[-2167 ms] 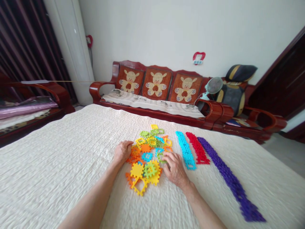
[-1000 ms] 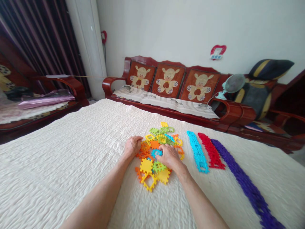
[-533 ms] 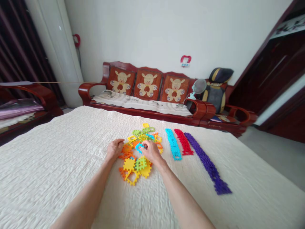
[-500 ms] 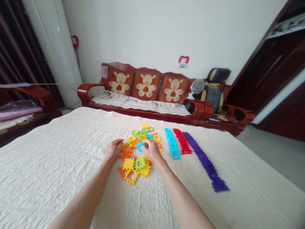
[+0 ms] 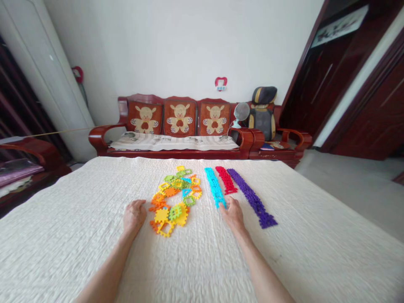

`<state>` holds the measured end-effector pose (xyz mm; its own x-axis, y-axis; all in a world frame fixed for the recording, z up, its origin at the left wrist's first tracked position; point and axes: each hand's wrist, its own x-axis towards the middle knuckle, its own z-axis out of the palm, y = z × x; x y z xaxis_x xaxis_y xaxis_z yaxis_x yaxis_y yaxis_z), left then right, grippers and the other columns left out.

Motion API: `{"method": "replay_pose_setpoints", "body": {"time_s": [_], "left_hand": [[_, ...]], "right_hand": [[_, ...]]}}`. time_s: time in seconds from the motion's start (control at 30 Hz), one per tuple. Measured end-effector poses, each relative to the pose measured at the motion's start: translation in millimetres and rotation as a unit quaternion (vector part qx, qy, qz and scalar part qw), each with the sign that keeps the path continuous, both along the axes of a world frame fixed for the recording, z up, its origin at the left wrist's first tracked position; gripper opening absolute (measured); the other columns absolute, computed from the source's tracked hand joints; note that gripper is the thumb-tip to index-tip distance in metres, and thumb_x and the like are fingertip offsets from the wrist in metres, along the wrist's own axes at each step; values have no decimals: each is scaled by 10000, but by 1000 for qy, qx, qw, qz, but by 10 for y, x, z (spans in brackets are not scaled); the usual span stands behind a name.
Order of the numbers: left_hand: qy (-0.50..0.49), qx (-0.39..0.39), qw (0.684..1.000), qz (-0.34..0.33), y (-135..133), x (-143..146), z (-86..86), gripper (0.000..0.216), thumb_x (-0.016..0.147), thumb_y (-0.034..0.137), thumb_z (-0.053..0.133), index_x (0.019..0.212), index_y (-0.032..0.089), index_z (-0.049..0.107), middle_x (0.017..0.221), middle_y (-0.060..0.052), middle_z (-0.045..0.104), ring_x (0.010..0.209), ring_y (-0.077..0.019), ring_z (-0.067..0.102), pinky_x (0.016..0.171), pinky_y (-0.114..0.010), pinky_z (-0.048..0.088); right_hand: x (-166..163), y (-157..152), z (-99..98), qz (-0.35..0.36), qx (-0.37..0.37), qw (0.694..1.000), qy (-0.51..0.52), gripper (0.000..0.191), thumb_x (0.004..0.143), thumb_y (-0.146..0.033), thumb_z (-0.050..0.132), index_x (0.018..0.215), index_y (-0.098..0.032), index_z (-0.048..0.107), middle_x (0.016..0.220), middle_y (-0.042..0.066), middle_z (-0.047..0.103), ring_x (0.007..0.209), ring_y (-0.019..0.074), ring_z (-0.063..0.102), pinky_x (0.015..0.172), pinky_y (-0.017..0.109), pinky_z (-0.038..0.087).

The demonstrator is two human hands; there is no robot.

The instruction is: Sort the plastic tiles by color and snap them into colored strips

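A pile of loose interlocking plastic tiles (image 5: 173, 198) in yellow, orange, green and blue lies on a cream quilt (image 5: 78, 235). To its right lie three joined strips: cyan (image 5: 213, 185), red (image 5: 225, 179) and a longer purple one (image 5: 251, 198). My right hand (image 5: 232, 212) rests at the near end of the cyan strip, its fingers pinched on a cyan tile there. My left hand (image 5: 134, 214) lies on the quilt just left of the pile, fingers curled, holding nothing.
A red wooden sofa (image 5: 176, 147) with bear cushions stands beyond the quilt's far edge, with a small fan (image 5: 241, 111) and a backpack (image 5: 263, 113) at its right end. Another wooden seat (image 5: 22, 155) is at the left. Dark doors (image 5: 347, 84) fill the right.
My right hand pinched a cyan tile out of the pile and carried it right to the near end of the cyan strip. My left hand slid back off the pile's edge. The view tilted up.
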<state>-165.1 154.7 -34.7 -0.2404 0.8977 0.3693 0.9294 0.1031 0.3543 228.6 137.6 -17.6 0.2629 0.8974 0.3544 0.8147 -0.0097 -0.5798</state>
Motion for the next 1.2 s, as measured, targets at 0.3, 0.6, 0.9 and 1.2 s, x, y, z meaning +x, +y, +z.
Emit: {"method": "replay_pose_setpoints", "body": {"time_s": [0.3,0.6,0.9,1.2], "left_hand": [[-21,-4,1000,18,66,-49,-72,376,748,151,390,978,153,689,1049,-94,669,1011,-239,583,910,-345,441],[-20,7,1000,14,86,-58,-105,368,743,155,393,950,155,698,1031,-95,681,985,-242,593,905,-349,440],[-26,6,999,22,48,-6,-54,371,738,122,401,950,155,704,1033,-97,682,977,-231,593,869,-322,446],[-32,17,999,-10,75,-19,-59,349,732,110,422,934,151,703,1022,-90,682,985,-199,590,934,-306,400]], "right_hand": [[-322,-8,66,-92,-84,989,-75,642,709,-469,570,1231,-110,466,1050,149,537,1020,305,495,817,364,395],[-309,-18,2,-83,14,993,-86,513,775,-411,527,1196,-121,487,996,126,563,948,257,516,818,337,371],[-290,157,-66,-82,4,989,-119,576,777,-478,527,1225,-120,472,1031,144,546,949,272,516,799,349,366],[-321,139,-39,-74,-17,985,-152,544,786,-459,507,1226,-141,465,1058,140,524,969,279,507,776,348,367]]}}
